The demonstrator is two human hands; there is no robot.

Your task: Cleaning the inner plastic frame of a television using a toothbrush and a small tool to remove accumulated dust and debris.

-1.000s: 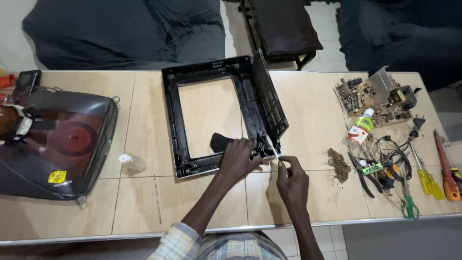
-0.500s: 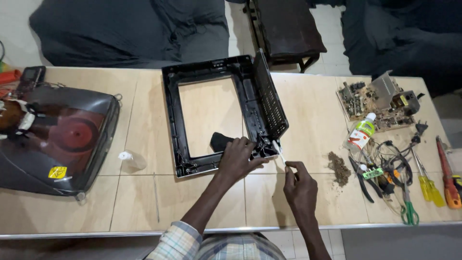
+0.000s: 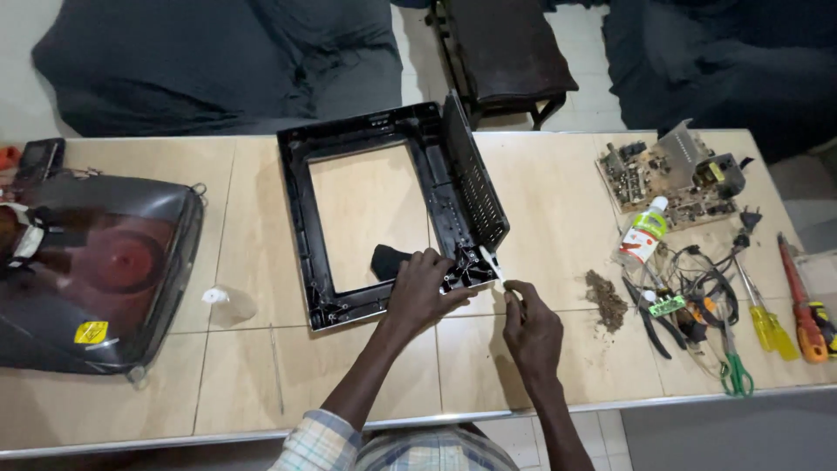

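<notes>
A black plastic television frame (image 3: 301,209) lies flat on the tan table, its grilled side panel (image 3: 473,179) standing up at the right. My left hand (image 3: 420,292) presses on the frame's near right corner, beside a small black piece (image 3: 386,259) inside the opening. My right hand (image 3: 529,327) is just right of that corner, its fingers pinched on a thin white brush-like tool (image 3: 494,266) whose tip touches the frame's corner.
A picture tube (image 3: 87,270) lies at the left. A small white cap (image 3: 214,296) sits near it. At the right are a circuit board (image 3: 671,174), a small bottle (image 3: 641,235), a dust pile (image 3: 606,298), wires, pliers, scissors (image 3: 735,371) and screwdrivers (image 3: 806,318). Dark seats stand behind the table.
My right hand has slid slightly down and right beside the frame's corner. My left hand stays pressed on the frame.
</notes>
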